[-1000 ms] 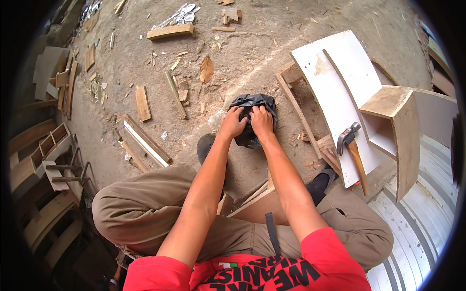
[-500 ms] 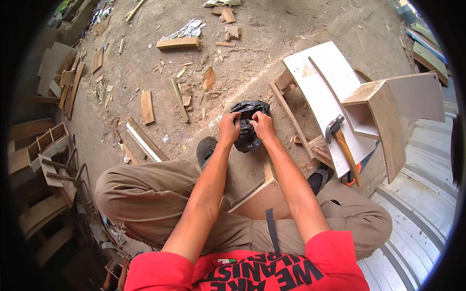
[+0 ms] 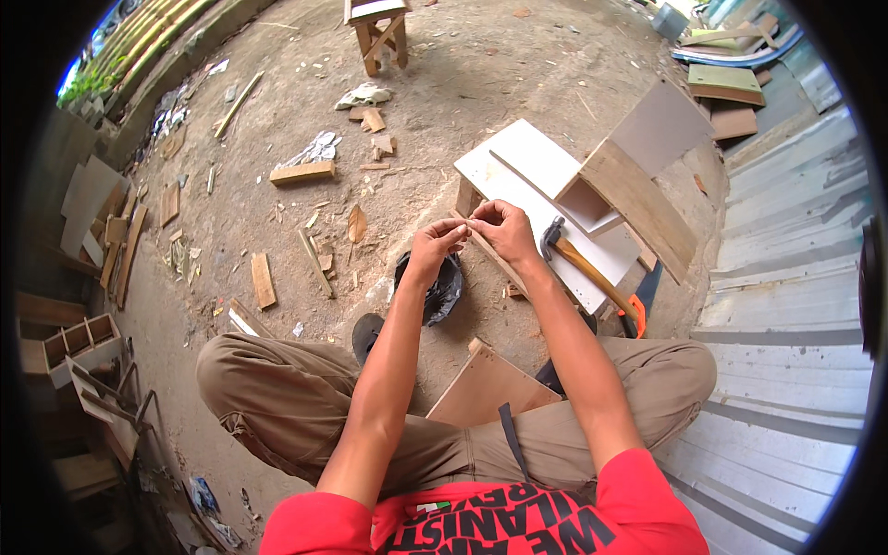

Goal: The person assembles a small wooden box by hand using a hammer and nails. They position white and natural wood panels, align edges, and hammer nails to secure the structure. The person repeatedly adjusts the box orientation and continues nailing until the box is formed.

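In front of me my left hand (image 3: 437, 248) and my right hand (image 3: 505, 231) meet fingertip to fingertip. Both are closed in a pinch; whatever is between the fingers is too small to make out. Just below them an opened black plastic bag (image 3: 445, 294) stands on the ground, partly behind my left wrist. To the right, a claw hammer (image 3: 592, 265) with a wooden handle lies on a white board (image 3: 523, 148) that rests on a wooden frame, close to my right forearm.
A box-like wooden piece (image 3: 638, 199) stands on the white board's right side. Beside my right knee is a saw with an orange handle (image 3: 637, 316). A plywood panel (image 3: 490, 388) lies between my legs. Offcuts such as a wood block (image 3: 303, 173) litter the ground; a small stool (image 3: 377, 37) stands farther off.
Both hands have risen from the black bag's mouth, and their fingertips now meet above its far right side. The view has shifted, bringing the stool and the orange saw handle into sight.
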